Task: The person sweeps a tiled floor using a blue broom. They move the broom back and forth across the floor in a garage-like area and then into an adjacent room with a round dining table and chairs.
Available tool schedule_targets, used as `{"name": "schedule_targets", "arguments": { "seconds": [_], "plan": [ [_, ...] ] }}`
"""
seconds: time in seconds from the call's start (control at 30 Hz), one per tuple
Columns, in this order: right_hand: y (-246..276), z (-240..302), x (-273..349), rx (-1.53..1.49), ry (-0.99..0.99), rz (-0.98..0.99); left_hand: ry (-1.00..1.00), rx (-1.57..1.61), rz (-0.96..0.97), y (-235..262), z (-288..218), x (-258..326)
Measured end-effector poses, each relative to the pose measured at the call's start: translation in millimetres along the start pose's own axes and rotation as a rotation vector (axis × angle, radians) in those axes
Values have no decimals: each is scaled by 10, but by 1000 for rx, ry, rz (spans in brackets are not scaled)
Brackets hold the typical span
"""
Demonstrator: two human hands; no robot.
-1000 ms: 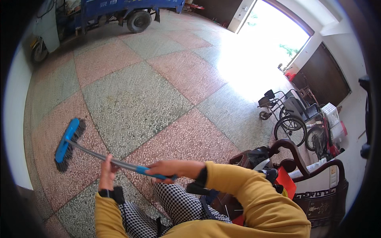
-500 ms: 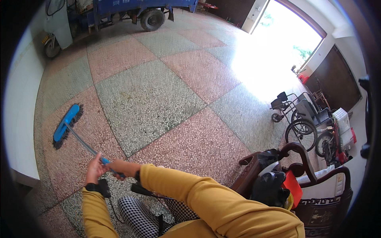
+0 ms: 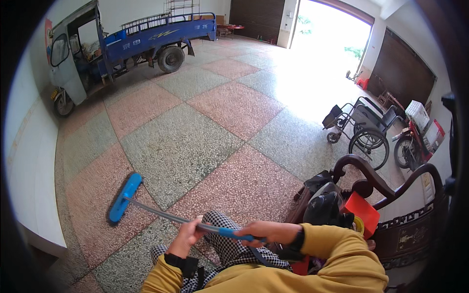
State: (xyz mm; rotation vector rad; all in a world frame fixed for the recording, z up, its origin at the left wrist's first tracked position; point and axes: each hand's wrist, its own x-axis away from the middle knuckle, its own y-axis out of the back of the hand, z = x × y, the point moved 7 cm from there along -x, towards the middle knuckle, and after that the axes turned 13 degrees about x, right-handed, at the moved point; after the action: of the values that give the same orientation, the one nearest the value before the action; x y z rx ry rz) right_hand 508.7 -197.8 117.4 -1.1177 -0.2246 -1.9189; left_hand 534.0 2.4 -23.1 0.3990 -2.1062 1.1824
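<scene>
A broom with a blue head (image 3: 126, 197) and dark bristles rests on the pink and grey tiled floor at the left. Its grey handle runs right and toward me, ending in a blue grip (image 3: 229, 232). Partway along the handle, my left hand (image 3: 185, 238) is closed round the grey part. Farther right, my right hand (image 3: 267, 230) holds the blue grip near its end. Both arms wear yellow sleeves with dark bands at the wrists. My checked trouser legs lie below the handle.
A carved dark wooden bench (image 3: 361, 168) with black bags and a red item stands close on my right. Beyond it are a wheelchair (image 3: 364, 129) and a red motorbike (image 3: 410, 146). A blue cargo tricycle (image 3: 146, 46) is parked far left. A white wall (image 3: 34, 185) edges the left.
The broom head has come nearer and to the right. Both hands have moved right with the handle, and now stand farther apart. The view has tilted up, showing more of the tricycle.
</scene>
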Motion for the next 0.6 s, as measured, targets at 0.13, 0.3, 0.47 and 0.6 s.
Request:
{"name": "schedule_targets", "arguments": {
  "seconds": [0.13, 0.3, 0.47, 0.6],
  "plan": [
    [-33, -446, 789, -59, -20, -23, 284, 0, 236, -497, 699, 416],
    [-109, -729, 1221, -292, -119, -79, 381, -106, 279, -799, 1098, 619],
    [-93, -570, 880, -302, -144, -110, 386, -89, 259, -710, 792, 367],
    [-50, -298, 319, -327, -75, -56, 246, -141, 231, -525, 281, 15]
  ]
}}
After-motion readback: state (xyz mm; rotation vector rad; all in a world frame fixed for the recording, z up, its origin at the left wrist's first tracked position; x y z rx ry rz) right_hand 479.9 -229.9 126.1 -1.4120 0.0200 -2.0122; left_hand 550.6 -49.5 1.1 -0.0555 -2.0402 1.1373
